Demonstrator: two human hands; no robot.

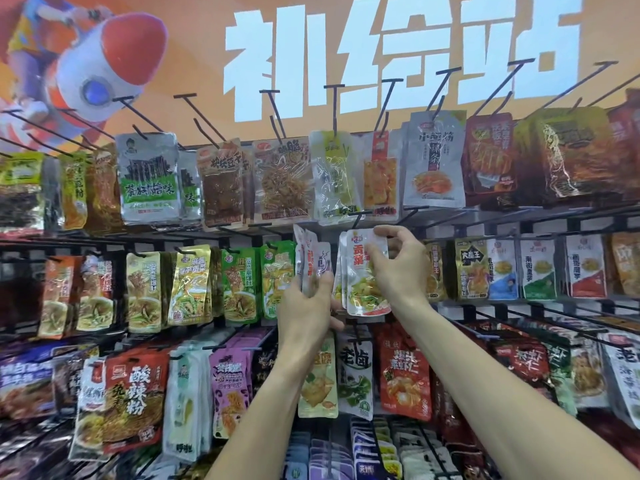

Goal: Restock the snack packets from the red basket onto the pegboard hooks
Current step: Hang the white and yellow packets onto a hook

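Hanging a snack packet on its peg

My right hand [398, 268] pinches the top edge of a white-and-yellow glossy plastic packet [363, 275] just under the black wire hook [356, 220]; it looks light, floppy and slick, best held by the top seal. My left hand [306, 306], arm raised, grips a spare sheaf of white foil packets [311, 261].

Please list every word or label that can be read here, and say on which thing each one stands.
"补给站": orange banner above the hooks.
"贡菜": white packet pinched by the right hand.
"酸辣粉": red packet, bottom row.
"老卤": white packet, bottom row.
"大魔王": black packet, middle row.
Packets in the left hand and the small print elsewhere: too blurred to read.
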